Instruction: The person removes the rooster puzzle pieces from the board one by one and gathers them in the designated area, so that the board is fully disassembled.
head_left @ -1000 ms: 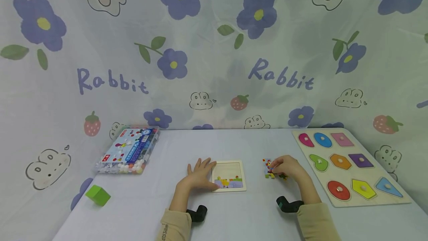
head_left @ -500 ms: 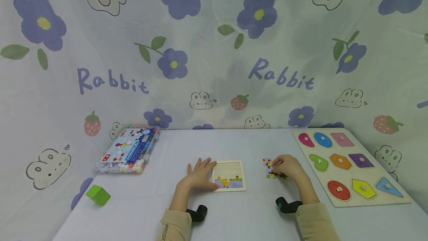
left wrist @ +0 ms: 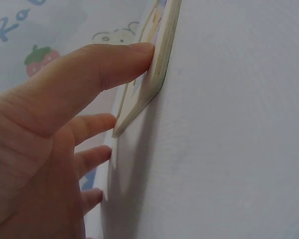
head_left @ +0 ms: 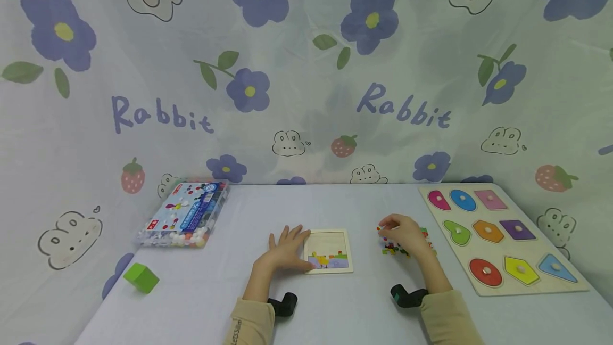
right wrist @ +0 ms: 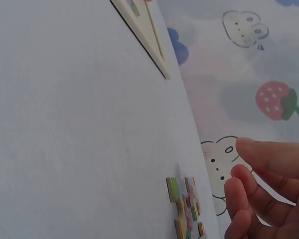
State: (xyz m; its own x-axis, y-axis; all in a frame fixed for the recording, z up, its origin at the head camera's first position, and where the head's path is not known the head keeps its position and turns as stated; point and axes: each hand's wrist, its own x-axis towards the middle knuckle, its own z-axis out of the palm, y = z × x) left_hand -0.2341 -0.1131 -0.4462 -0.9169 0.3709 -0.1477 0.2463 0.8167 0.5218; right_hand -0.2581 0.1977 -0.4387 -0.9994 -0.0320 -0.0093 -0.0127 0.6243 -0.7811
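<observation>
A small wooden puzzle tray (head_left: 328,233) lies mid-table, with joined purple, yellow and green pieces (head_left: 330,261) along its near side. My left hand (head_left: 286,252) rests at its left side, fingers spread. In the left wrist view the thumb (left wrist: 134,55) presses on the tray's rim. Several loose jigsaw pieces (head_left: 390,251) lie to the right; the right wrist view shows some of these colourful pieces (right wrist: 179,199) too. My right hand (head_left: 404,234) hovers over them, partly covering them. Its fingers (right wrist: 236,196) are loosely bent, and nothing shows between thumb and fingertips.
A wooden shape board (head_left: 479,273) with knobbed coloured shapes stands on the right. A clear-sided box (head_left: 184,217) of small parts lies at the back left, and a green cube (head_left: 141,278) sits nearer. A patterned cloth (head_left: 306,79) hangs behind the table.
My right hand has shifted left and away from me over the loose jigsaw pieces, uncovering some on its right. My left hand and the tray have stayed in place.
</observation>
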